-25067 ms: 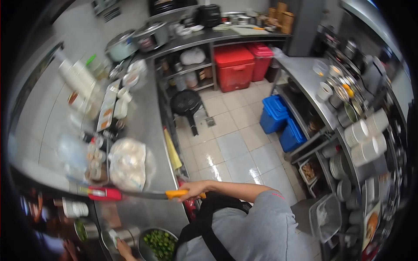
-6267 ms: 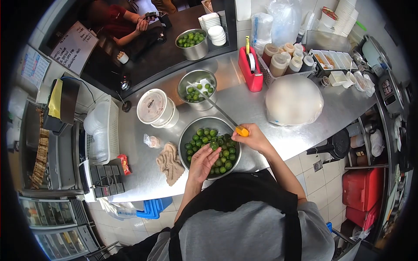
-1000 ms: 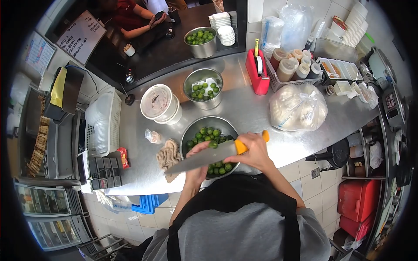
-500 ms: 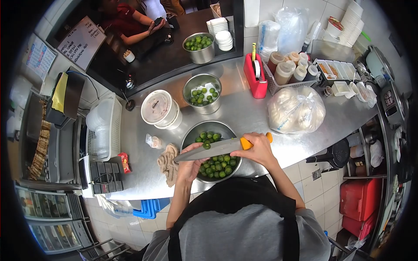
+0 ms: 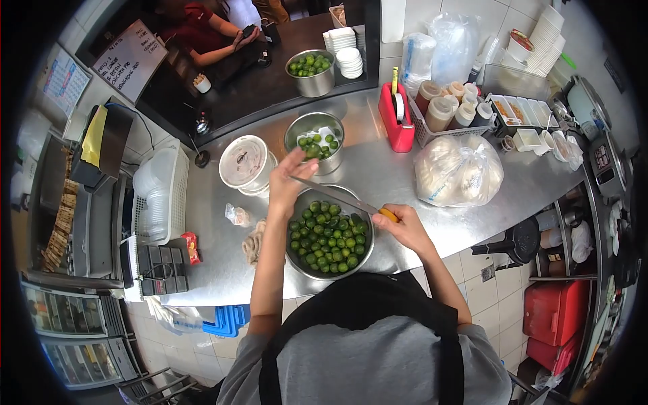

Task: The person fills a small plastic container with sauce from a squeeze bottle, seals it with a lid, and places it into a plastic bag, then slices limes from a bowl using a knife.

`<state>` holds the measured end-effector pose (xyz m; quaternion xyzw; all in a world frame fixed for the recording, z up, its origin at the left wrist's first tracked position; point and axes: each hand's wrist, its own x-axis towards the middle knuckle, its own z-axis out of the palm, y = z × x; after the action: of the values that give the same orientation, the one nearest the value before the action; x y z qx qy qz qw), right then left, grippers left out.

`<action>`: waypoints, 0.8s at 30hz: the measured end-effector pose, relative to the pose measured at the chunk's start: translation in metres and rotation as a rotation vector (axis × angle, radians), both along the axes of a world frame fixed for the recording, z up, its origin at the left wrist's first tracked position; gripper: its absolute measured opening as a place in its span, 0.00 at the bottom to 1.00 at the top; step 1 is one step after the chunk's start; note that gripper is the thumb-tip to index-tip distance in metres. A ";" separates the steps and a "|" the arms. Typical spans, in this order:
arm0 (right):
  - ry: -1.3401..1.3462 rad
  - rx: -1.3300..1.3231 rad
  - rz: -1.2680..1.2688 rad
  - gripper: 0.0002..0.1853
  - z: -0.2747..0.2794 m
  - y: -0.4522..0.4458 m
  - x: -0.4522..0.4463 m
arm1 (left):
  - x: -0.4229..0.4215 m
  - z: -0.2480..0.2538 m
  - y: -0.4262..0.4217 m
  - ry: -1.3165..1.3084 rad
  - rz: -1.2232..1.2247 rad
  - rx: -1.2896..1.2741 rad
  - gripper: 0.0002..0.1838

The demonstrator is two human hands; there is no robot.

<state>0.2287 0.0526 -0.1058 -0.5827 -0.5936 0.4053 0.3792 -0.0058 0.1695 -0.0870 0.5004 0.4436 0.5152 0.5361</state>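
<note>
Limes (image 5: 329, 236) fill a large bowl (image 5: 370, 251) on the wearer's side of the left hand's (image 5: 289, 181) fingers, which are slightly blurred and spread apart. Just beyond their tips, one lime (image 5: 312, 150) shows over a smaller bowl (image 5: 334, 167) that holds more. Right hand (image 5: 405, 228) fingers curl around a knife's (image 5: 337, 195) orange handle, its blade reaching over the large bowl toward the left fingers.

A restaurant kitchen, marked by its steel counter (image 5: 398, 177), sauce bottles (image 5: 440, 113), stacked bowls (image 5: 545, 42) and handwritten menu board (image 5: 129, 62).
</note>
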 end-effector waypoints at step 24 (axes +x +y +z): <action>0.070 -0.316 0.039 0.35 0.006 -0.013 -0.013 | 0.017 -0.057 -0.046 1.240 0.052 0.526 0.07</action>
<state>0.2159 0.0396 -0.1001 -0.6091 -0.5202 0.5209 0.2952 0.0112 0.1236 -0.1438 0.8067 0.5410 0.2361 0.0299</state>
